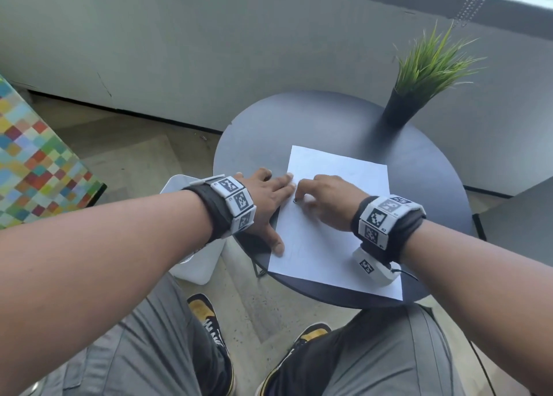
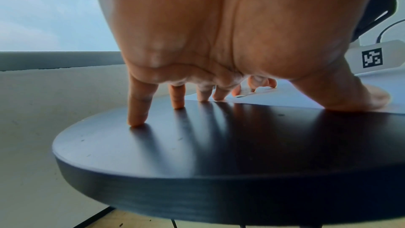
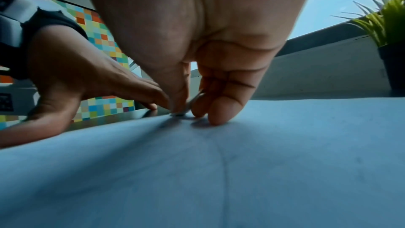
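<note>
A white sheet of paper (image 1: pixel 329 234) lies on a small round black table (image 1: pixel 329 117). My left hand (image 1: pixel 269 207) rests on the table (image 2: pixel 175 145) at the sheet's left edge. Its straight fingers (image 2: pixel 137 110) are spread and their tips touch the table top, while the thumb presses the paper (image 2: pixel 285 99). My right hand (image 1: pixel 302 196) is over the paper (image 3: pixel 219 162), fingers curled. It pinches a small thin metal object (image 3: pixel 178 114) down against the sheet's left edge, beside the left hand (image 3: pixel 87 82). What the object is cannot be told.
A potted green plant (image 1: pixel 425 75) stands at the table's far right. Left of the table, low down, sits a white box-like object (image 1: pixel 194 264). A colourful checkered surface (image 1: pixel 30 162) is at far left, and grey furniture (image 1: pixel 523 222) at right.
</note>
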### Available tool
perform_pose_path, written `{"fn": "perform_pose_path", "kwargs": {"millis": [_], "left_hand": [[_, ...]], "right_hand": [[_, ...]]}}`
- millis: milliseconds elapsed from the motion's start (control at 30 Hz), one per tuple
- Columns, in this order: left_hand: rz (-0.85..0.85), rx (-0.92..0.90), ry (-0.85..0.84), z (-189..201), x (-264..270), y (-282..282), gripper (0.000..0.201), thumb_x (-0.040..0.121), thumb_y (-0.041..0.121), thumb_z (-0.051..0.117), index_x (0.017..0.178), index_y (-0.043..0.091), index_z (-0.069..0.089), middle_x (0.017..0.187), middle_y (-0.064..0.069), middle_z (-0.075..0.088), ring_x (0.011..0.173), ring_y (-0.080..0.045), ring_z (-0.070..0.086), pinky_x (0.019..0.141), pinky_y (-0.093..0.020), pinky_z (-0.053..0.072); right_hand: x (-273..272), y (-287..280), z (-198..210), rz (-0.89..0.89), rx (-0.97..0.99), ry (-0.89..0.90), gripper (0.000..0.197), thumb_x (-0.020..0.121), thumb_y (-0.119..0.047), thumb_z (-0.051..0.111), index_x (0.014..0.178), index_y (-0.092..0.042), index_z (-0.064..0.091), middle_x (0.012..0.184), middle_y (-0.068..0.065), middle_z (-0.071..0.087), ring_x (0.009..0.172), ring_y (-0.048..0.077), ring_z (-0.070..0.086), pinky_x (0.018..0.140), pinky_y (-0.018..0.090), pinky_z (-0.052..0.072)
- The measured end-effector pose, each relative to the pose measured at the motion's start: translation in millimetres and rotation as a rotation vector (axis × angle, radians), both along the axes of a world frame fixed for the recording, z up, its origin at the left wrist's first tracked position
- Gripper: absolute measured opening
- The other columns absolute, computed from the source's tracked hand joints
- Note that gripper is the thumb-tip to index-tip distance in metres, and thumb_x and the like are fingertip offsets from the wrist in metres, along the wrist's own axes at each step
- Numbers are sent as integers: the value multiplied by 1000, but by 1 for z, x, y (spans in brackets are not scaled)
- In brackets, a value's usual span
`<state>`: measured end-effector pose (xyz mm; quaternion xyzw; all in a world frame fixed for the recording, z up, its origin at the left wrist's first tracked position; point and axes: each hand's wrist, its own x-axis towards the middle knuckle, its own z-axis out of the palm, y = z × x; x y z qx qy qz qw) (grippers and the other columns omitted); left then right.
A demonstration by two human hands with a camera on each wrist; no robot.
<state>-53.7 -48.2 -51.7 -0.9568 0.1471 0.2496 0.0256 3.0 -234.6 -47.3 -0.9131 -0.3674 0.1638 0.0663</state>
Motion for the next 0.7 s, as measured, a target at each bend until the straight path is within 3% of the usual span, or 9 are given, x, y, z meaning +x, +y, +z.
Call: {"fn": "perform_pose_path", "kwargs": {"millis": [200,367,500,633,700], "left_hand": [[-2,29,7,0,0,-1,139,54,92,62,159,30,-5,166,15,-12,150,-26,2,111,-62,28],[-10,56,16,2,-3,-3,141,55,92,62,159,28,-8,166,13,-14,150,-27,1,111,-60,28],[-12,66,11,4,-3,-6,142,55,88,67,159,27,-6,167,10,-12,150,-29,2,113,-58,27],[-7,95,32,4,-3,-7,146,52,90,66,159,26,-10,166,10,-14,150,-30,1,112,-59,29],[-17,101,25,5,-3,-8,145,53,89,67,159,24,-8,167,8,-13,149,-31,4,112,-55,31]], "right_hand": [[0,-3,-1,16,-8,-96,18,96,-32,45,106,-25,59,99,6,55,97,29,54,81,35,45],[-31,-1,2,386,-85,-67,19,98,-33,42,102,-22,57,86,-2,43,79,24,48,69,31,36],[3,-6,5,193,-56,-221,19,96,-33,43,105,-27,59,96,1,56,96,29,56,74,34,42],[-34,5,5,435,-99,-100,18,98,-30,44,103,-21,58,88,-3,46,83,20,48,70,32,37],[-26,5,9,441,-113,-105,20,98,-33,44,106,-23,60,92,-2,51,88,20,51,74,33,40]]}}
